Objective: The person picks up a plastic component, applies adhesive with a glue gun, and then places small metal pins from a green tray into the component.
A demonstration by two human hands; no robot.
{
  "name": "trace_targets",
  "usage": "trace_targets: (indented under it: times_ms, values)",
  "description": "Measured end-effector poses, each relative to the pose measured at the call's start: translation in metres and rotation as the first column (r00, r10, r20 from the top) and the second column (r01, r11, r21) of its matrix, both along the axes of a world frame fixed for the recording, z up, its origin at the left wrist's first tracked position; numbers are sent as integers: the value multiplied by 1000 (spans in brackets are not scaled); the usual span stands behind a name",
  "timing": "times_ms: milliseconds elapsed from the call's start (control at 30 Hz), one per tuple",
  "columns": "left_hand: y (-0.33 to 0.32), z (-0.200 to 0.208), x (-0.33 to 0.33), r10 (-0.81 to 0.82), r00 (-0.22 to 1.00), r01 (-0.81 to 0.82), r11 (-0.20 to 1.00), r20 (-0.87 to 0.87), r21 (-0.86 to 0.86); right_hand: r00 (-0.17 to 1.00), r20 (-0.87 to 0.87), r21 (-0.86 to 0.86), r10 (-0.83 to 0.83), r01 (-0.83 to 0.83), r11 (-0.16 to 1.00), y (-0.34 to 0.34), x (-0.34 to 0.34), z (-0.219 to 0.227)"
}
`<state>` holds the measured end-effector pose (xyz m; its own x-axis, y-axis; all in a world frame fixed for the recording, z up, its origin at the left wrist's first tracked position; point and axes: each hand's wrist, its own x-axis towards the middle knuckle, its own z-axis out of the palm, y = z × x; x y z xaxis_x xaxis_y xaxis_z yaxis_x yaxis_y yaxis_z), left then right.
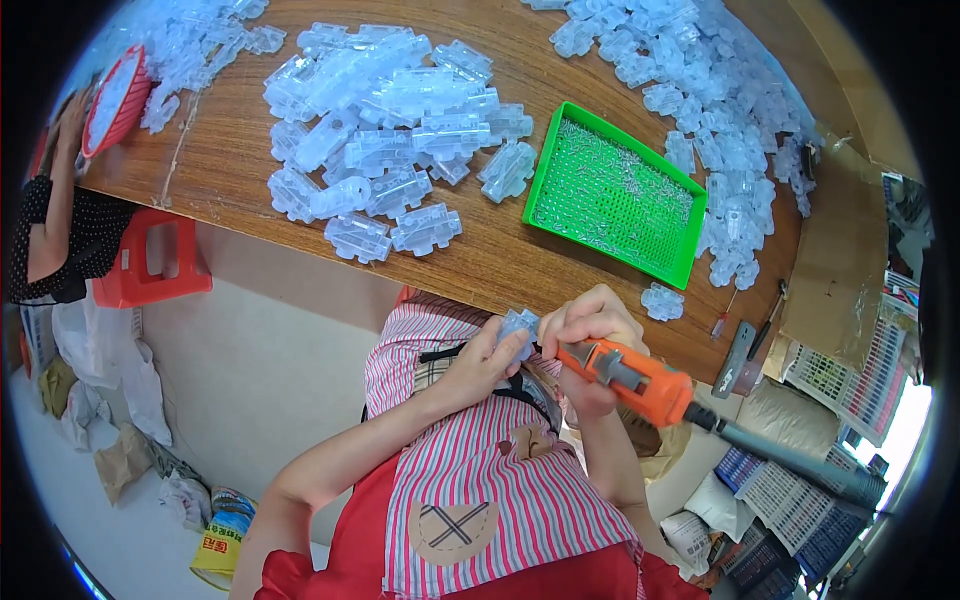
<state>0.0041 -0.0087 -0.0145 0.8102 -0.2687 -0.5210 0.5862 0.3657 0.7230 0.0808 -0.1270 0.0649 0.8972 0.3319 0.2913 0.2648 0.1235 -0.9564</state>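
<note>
Beside a wooden desk (488, 255), left fingers (492, 346) pinch a clear plastic block (516, 325); right fingers (590, 322) clasp an orange driver (655, 388), ideally straight.

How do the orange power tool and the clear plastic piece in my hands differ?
The power tool is mostly orange and opaque; the plastic piece is see-through. The tool is long, the piece short and much smaller. Your right hand grips the tool; your left hand holds the piece. Both are held near the table's edge.

Tabletop (518, 85) opens between pile (390, 100) and tray (694, 238); orange tool (655, 388) obstructs rightward.
</note>
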Motion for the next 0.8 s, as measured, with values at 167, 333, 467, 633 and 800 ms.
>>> trace_targets:
  times_ms: [167, 333, 467, 633, 800]
  values:
    - [-1, 2, 0, -87, 996, 82, 986, 25, 144, 997, -64, 26, 43, -41, 999, -13, 9, -5]
    - [6, -4, -6, -50, 988, 4, 957, 148, 291, 989, -112, 137, -94, 109, 985, -12, 19, 36]
    - [7, 15, -2, 144, 985, -154, 983, -97, -102, 978, -204, 280, -39, 96, 955, -18, 14, 29]
    - [5, 11, 3, 176, 960, -204, 972, -218, -117, 986, -163, 249, -24, 65, 966, -10, 4, 9]
    - [1, 10, 3, 219, 949, -249, 962, -224, -112, 987, -162, 274, -2, 47, 961, -2, 6, -2]
